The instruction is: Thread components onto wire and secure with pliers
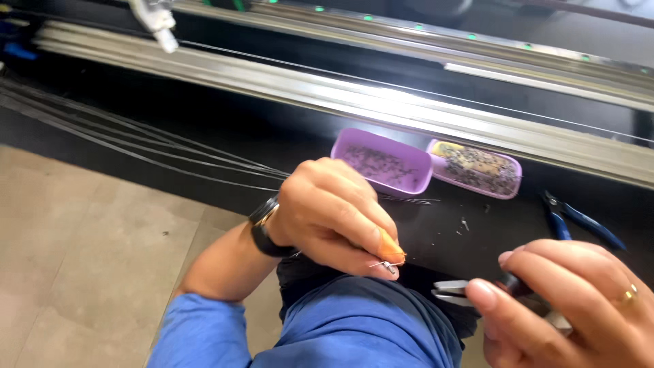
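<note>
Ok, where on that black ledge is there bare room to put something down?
Bare black ledge lies between the two purple plastic trays and the blue-handled pliers, with only tiny scraps there. It is crowded lower down, around the left hand and the right hand.

Floor: pale beige tiles (82, 259), matte, with faint joint lines, lay to the left of and below the grip.
Bench: a black work surface (436, 232) ran directly behind the grip, from upper left to right edge.
Rails: long brushed-metal rails (327, 88) lay well beyond the grip, parallel to the bench.
Indicators: a row of small green lights (415, 27) sat along the farthest rail, at the top.
Light: bright light fell from above, and a strong white glare showed on the rails behind the grip.
</note>
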